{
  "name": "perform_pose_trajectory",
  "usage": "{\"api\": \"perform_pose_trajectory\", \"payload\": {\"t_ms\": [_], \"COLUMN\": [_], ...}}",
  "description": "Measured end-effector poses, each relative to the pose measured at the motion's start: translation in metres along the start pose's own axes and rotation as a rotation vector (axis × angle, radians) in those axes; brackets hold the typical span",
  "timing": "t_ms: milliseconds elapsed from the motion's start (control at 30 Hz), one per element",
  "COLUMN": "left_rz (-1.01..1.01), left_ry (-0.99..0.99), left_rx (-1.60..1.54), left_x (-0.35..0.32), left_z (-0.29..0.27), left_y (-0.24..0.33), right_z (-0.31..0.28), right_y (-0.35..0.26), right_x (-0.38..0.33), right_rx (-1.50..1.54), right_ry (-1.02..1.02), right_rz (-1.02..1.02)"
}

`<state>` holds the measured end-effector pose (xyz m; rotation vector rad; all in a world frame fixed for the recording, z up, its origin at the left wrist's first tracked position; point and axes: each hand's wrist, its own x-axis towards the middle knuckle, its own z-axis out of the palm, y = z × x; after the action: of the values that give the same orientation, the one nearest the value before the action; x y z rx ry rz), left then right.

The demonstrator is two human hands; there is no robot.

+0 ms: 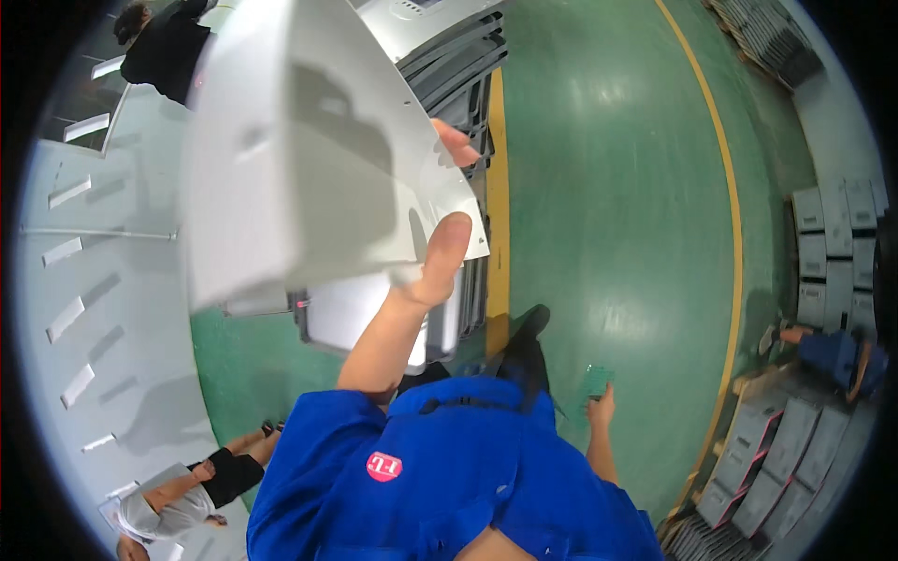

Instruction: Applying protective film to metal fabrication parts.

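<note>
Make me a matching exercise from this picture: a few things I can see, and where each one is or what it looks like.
Things:
1. white moulded panel
2. left hand
3. right hand
4. yellow floor line

Descriptions:
A. hangs free and empty beside the blue work shirt
B. curves across the green floor
C. held up high, filling the upper left of the view
D. grips the panel's lower edge, thumb on its face

Pairs: 1-C, 2-D, 3-A, 4-B

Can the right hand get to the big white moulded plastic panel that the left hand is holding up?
Probably yes. The right hand hangs empty at the person's side, and nothing shows between it and the big white moulded plastic panel gripped by the left hand.
</note>
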<state>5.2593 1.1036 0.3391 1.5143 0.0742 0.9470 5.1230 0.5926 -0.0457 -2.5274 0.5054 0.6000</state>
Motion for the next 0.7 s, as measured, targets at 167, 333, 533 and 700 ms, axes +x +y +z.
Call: {"api": "perform_pose_trajectory", "payload": {"t_ms": [167, 333, 533, 700], "left_rz": [0.007, 0.045, 0.013, 0.037], "left_ry": [0.065, 0.056, 0.129, 0.238], "left_rx": [-0.031, 0.066, -0.036, -0.012], "left_x": [0.025, 0.046, 0.092, 0.143], "left_z": [0.079, 0.114, 0.160, 0.178], "left_y": [-0.078, -0.122, -0.134, -0.161], "right_z": [-0.130, -0.173, -0.176, -0.161], "right_y": [-0.035, -0.127, -0.280, -0.404], "right_x": [0.132, 0.225, 0.266, 0.312], "right_rx": [-0.271, -0.307, -0.527, -0.581], "right_ry": [0.015, -0.151, -0.599, -0.836], "right_rz": [-0.252, -0.268, -0.586, -0.819]}}
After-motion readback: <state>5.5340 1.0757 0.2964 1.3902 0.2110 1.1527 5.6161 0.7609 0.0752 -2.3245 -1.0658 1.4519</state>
